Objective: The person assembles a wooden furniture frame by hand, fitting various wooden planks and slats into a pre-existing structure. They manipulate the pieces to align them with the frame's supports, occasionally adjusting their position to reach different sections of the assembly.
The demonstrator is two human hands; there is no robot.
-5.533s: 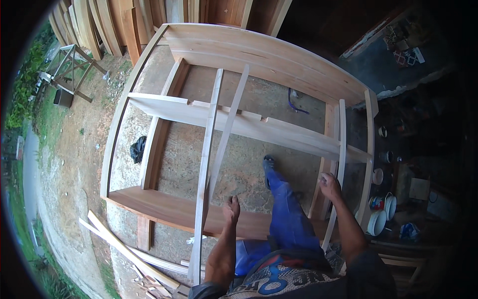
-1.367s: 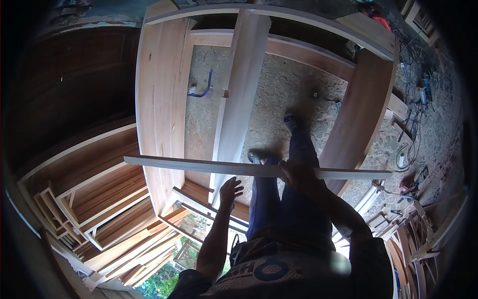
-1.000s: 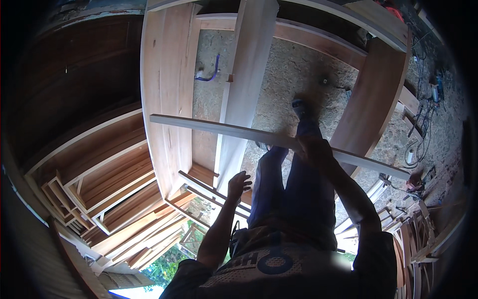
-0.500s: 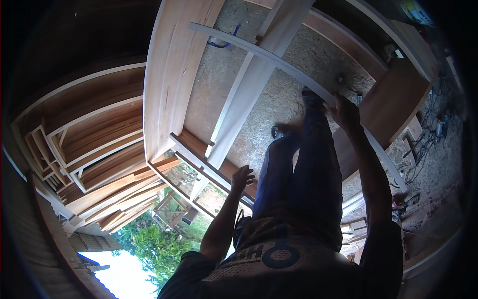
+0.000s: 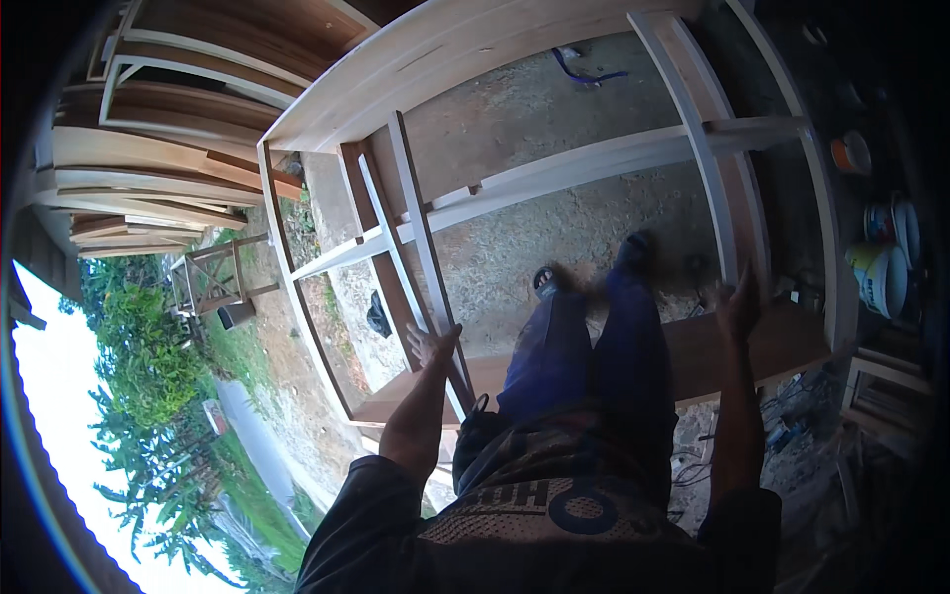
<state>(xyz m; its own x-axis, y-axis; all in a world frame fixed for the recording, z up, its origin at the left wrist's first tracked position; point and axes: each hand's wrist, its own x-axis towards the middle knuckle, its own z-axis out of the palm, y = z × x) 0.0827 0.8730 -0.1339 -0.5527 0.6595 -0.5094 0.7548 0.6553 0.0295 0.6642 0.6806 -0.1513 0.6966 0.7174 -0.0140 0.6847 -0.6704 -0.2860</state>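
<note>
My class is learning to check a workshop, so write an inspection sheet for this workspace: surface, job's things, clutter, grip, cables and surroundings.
Surface: rough floor, visible through the frame's openings.
Job's things: large wooden frame with a middle board; two slats cross it at left, a third slat at right.
Clutter: black bag, purple-blue strap, buckets.
Grip: left hand is at the two left slats, fingers spread; right hand is at the third slat's near end, closure unclear.
Cables: cannot tell; lower right too dark.
Surroundings: stacked boards, trestle-like stand and green plants at left.
</note>
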